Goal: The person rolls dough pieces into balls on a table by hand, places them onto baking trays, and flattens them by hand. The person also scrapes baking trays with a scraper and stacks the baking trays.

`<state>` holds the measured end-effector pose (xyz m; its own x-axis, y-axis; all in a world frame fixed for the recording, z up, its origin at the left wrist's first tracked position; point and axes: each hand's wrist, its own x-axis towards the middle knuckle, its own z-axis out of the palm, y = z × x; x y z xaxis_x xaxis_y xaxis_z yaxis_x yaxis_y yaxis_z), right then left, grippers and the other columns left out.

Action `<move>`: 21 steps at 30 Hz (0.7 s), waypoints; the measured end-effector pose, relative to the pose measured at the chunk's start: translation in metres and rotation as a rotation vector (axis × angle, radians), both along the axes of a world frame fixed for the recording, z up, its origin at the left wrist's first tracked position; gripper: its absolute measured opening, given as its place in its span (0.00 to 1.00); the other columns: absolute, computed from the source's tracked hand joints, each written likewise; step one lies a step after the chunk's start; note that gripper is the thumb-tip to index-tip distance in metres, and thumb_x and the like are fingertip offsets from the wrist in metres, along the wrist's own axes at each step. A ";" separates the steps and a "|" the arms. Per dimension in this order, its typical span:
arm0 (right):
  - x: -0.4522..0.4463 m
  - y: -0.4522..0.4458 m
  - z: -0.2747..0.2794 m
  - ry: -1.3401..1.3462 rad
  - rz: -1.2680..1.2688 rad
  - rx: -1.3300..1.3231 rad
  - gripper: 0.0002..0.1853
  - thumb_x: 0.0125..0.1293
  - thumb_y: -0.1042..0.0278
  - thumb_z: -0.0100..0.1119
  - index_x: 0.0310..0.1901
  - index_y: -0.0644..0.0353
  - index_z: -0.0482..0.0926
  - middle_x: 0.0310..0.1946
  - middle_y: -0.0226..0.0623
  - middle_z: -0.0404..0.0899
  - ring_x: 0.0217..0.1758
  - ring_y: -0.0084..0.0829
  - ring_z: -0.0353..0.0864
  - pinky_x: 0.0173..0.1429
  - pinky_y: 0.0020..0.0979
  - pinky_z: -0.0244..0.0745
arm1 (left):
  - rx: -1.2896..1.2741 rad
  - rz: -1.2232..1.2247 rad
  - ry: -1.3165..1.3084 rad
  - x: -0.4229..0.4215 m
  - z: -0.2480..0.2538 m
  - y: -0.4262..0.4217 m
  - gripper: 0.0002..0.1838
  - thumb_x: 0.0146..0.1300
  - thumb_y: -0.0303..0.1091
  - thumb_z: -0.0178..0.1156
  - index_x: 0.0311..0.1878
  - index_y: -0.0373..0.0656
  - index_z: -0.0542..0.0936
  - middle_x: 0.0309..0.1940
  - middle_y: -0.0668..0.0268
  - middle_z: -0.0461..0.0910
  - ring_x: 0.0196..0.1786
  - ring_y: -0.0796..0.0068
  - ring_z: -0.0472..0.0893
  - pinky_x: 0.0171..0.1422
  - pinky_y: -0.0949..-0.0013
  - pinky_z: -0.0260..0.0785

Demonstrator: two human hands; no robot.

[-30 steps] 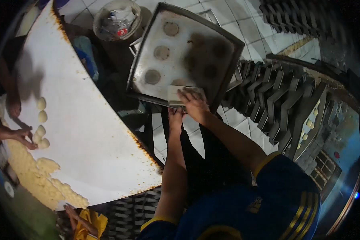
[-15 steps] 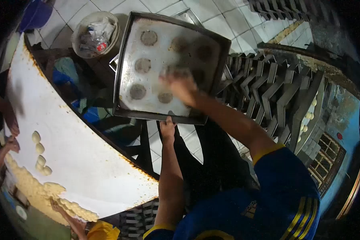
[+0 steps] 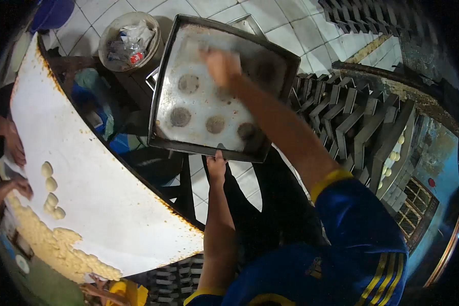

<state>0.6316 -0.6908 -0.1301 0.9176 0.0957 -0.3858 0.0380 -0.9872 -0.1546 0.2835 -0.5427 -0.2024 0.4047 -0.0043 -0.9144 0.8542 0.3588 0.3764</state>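
A square metal baking tray (image 3: 199, 102), with round dark marks in rows on its pale surface, is tilted in front of me. My left hand (image 3: 217, 166) grips the middle of its near rim, the thumb over the edge. Over the far-left part of the tray is my right hand (image 3: 223, 67), smeared by motion. Its fingers look closed on a pale thing at the tray's surface, too blurred to name. The hand and forearm cover some of the marks.
On the left, a white table (image 3: 97, 178) with rusty edges bears dough balls (image 3: 51, 184) and a dough mass (image 3: 56, 245); other people's hands (image 3: 16, 145) are there. A waste bucket (image 3: 130, 43) stands behind. Metal racks (image 3: 362, 122) stand to the right.
My right hand has moved from the tray's middle toward its far-left side. My left hand still grips the near rim. Other people's hands at the table have shifted.
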 end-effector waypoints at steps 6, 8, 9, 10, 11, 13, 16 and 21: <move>-0.069 -0.038 -0.021 -0.079 0.187 -0.134 0.28 0.82 0.62 0.57 0.81 0.44 0.75 0.64 0.40 0.88 0.57 0.43 0.91 0.58 0.48 0.88 | 0.091 -0.127 0.035 -0.011 -0.010 0.006 0.27 0.87 0.40 0.60 0.76 0.29 0.69 0.64 0.50 0.82 0.63 0.56 0.88 0.63 0.53 0.89; -0.165 -0.060 -0.021 -0.339 0.270 -0.070 0.37 0.78 0.63 0.61 0.88 0.45 0.69 0.65 0.41 0.88 0.56 0.45 0.90 0.60 0.50 0.86 | 0.136 -0.124 0.019 -0.005 -0.003 0.001 0.24 0.86 0.43 0.60 0.63 0.25 0.82 0.58 0.50 0.85 0.55 0.63 0.88 0.57 0.55 0.83; -0.192 -0.079 -0.019 -0.452 0.289 0.013 0.37 0.78 0.64 0.61 0.87 0.47 0.69 0.64 0.44 0.88 0.56 0.46 0.91 0.59 0.51 0.87 | 0.102 -0.062 0.012 -0.006 -0.007 -0.001 0.24 0.85 0.40 0.59 0.72 0.30 0.79 0.59 0.56 0.84 0.54 0.66 0.87 0.55 0.55 0.80; -0.194 -0.108 -0.024 -0.281 0.262 -0.080 0.36 0.77 0.66 0.61 0.86 0.47 0.71 0.65 0.47 0.88 0.58 0.48 0.91 0.60 0.54 0.87 | 0.103 -0.064 0.009 -0.003 -0.005 -0.007 0.24 0.85 0.40 0.59 0.72 0.30 0.79 0.59 0.56 0.84 0.54 0.66 0.87 0.55 0.55 0.80; -0.183 -0.130 -0.028 -0.207 0.220 -0.190 0.34 0.78 0.66 0.62 0.84 0.49 0.74 0.64 0.50 0.88 0.59 0.50 0.91 0.61 0.55 0.87 | 0.101 0.024 0.023 -0.002 -0.001 -0.013 0.23 0.84 0.37 0.60 0.73 0.33 0.77 0.60 0.59 0.84 0.54 0.67 0.86 0.55 0.57 0.79; -0.138 -0.167 -0.023 -0.103 0.081 -0.227 0.29 0.79 0.64 0.61 0.80 0.53 0.79 0.60 0.56 0.89 0.59 0.54 0.92 0.62 0.57 0.86 | 0.096 0.163 -0.001 -0.007 -0.008 -0.014 0.24 0.82 0.32 0.60 0.76 0.39 0.73 0.59 0.65 0.82 0.54 0.69 0.83 0.56 0.59 0.77; -0.063 -0.196 0.039 -0.046 -0.188 0.169 0.25 0.83 0.59 0.60 0.75 0.60 0.82 0.53 0.61 0.90 0.57 0.57 0.93 0.61 0.55 0.85 | -0.033 0.261 0.033 0.008 0.022 -0.023 0.29 0.75 0.24 0.61 0.78 0.46 0.71 0.57 0.68 0.80 0.53 0.72 0.82 0.54 0.62 0.76; -0.103 -0.203 0.194 -0.219 -0.516 0.816 0.26 0.86 0.55 0.62 0.71 0.69 0.81 0.53 0.54 0.93 0.55 0.49 0.93 0.62 0.45 0.83 | -0.014 0.507 -0.259 0.071 0.178 -0.035 0.33 0.74 0.24 0.61 0.80 0.55 0.68 0.48 0.71 0.80 0.38 0.78 0.77 0.42 0.71 0.74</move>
